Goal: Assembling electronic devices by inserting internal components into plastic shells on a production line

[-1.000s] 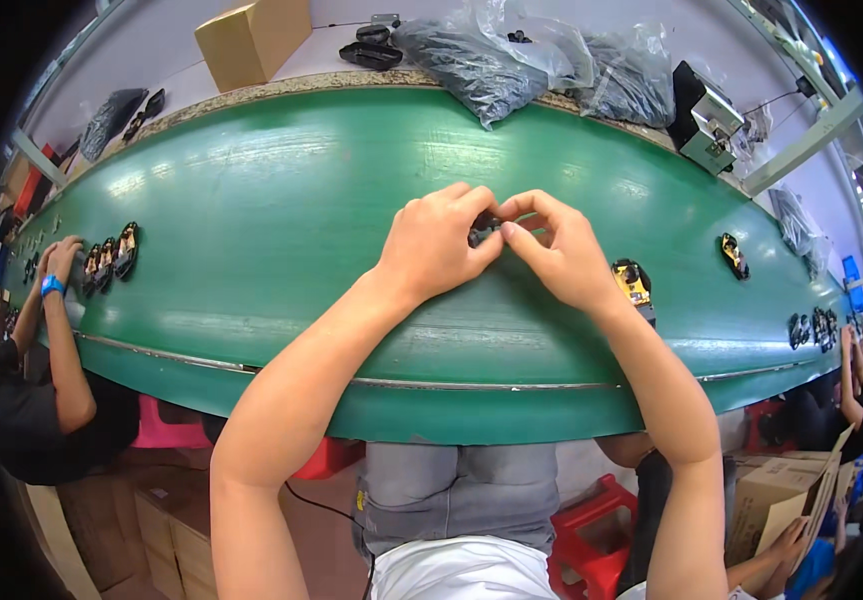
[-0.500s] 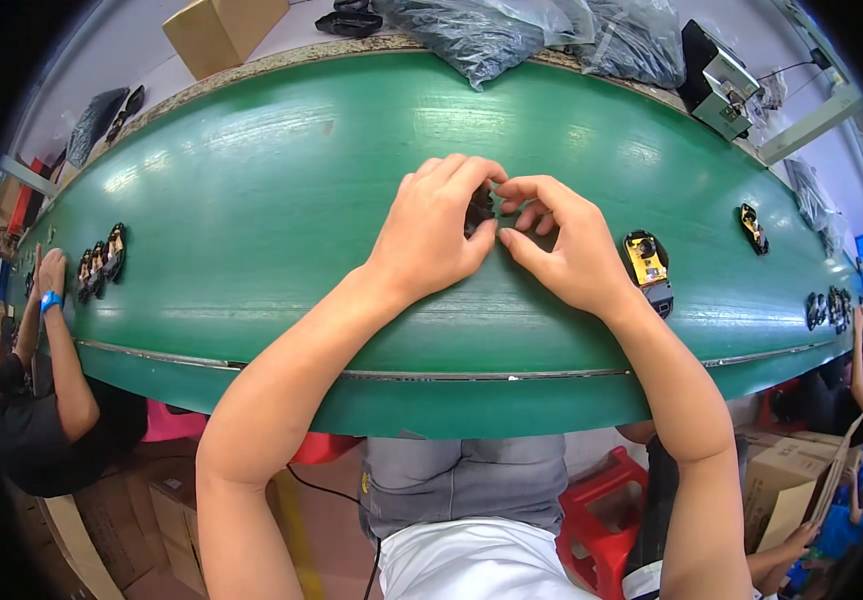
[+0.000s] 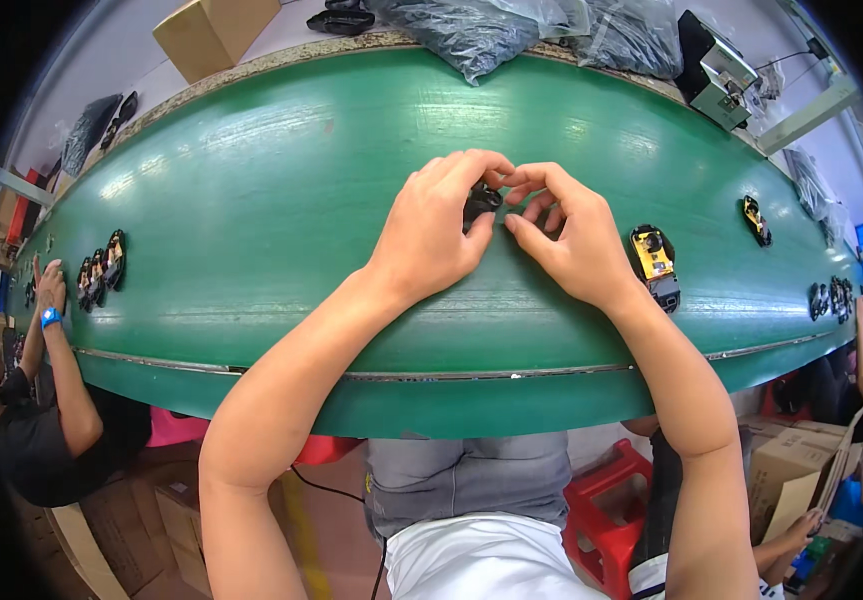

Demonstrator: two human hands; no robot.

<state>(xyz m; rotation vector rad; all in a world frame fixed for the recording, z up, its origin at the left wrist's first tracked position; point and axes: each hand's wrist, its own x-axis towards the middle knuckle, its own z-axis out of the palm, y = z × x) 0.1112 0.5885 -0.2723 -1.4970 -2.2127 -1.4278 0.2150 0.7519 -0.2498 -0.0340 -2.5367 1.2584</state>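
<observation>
My left hand [image 3: 438, 218] is curled round a small black plastic part [image 3: 481, 203], mostly hidden behind its fingers and thumb, above the green belt [image 3: 271, 240]. Just to the right, my right hand [image 3: 569, 228] is half curled, thumb and index finger apart, with the fingertips close to the part and to the left fingers. Nothing shows in its grasp. Beyond my right wrist lies a black housing with a yellow inside [image 3: 655, 262]. Farther right rests a similar black and yellow piece [image 3: 755, 221].
Several housings [image 3: 101, 268] lie at the left beside a co-worker's hand [image 3: 51, 290]. More dark pieces [image 3: 831, 299] sit at the far right near another person's arms. Along the far edge are plastic bags [image 3: 451, 35], a cardboard box [image 3: 213, 38] and a metal device [image 3: 719, 85].
The black part has turned slightly between my fingers and shows more of its glossy side. My right hand has shifted a little up and right. Belt items sit slightly differently in view.
</observation>
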